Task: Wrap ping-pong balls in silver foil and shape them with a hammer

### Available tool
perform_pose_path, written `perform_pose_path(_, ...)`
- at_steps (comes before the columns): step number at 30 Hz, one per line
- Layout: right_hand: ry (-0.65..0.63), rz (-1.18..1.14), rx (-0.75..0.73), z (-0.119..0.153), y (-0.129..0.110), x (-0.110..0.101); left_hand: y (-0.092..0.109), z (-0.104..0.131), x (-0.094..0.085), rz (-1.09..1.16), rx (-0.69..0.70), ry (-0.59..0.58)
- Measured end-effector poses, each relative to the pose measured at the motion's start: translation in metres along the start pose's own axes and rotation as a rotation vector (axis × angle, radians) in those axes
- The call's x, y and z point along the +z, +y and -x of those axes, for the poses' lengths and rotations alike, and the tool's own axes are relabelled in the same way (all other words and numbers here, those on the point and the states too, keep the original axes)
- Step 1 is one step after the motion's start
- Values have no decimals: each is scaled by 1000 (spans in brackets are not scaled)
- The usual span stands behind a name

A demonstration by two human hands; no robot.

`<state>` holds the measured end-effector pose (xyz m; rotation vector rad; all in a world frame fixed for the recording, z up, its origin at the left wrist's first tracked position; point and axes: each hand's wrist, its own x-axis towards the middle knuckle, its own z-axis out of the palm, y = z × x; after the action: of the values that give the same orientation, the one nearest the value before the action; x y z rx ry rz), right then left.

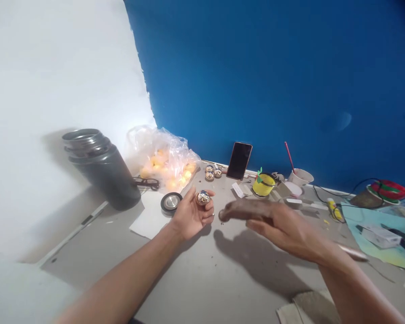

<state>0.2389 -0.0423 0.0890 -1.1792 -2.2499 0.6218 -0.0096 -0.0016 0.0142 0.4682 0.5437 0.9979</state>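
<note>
My left hand (193, 221) is turned palm up near the middle of the table, its fingers curled around a shiny metal ball (203, 198). To the right, my right hand (283, 225) hovers palm down over the tabletop, fingers stretched out and somewhat blurred, with nothing seen in it. Its shadow falls on the table below. Three more shiny balls (209, 175) sit in a cluster at the back, beyond my left hand. A round black-rimmed lid (171, 203) lies just left of my left hand, on white paper (146, 220).
A dark open flask (103, 168) stands left, with glasses (148, 182) and a plastic bag of orange fruit (165, 157) behind. A phone (239, 160) leans against the blue wall. A yellow container (263, 185), white cup (302, 177) and cables lie right; a cloth (312, 308) in front.
</note>
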Motion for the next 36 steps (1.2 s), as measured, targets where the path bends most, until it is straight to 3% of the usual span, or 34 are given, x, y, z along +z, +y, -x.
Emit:
perform_pose_path(4,227,7,53,-1,-11,0,-9,2,1,-139,-28,-35)
perform_pose_path(6,277,-12,71,-3,-16,7,-15,2,1,-212,-48,-25)
perform_pose_path(11,160,33,88,-4,-20,25,-26,2,1,-294,-58,-11)
perform_pose_path(16,201,67,78,-3,-17,22,-27,3,2,-268,-124,14)
perform_pose_path(21,113,62,41,-3,-18,25,-24,2,2,-206,-158,40)
perform_pose_path(29,123,127,30,-2,-17,34,-22,1,2,-164,-185,111)
perform_pose_path(36,176,86,32,-5,-11,36,-20,-4,-4,-55,-250,42)
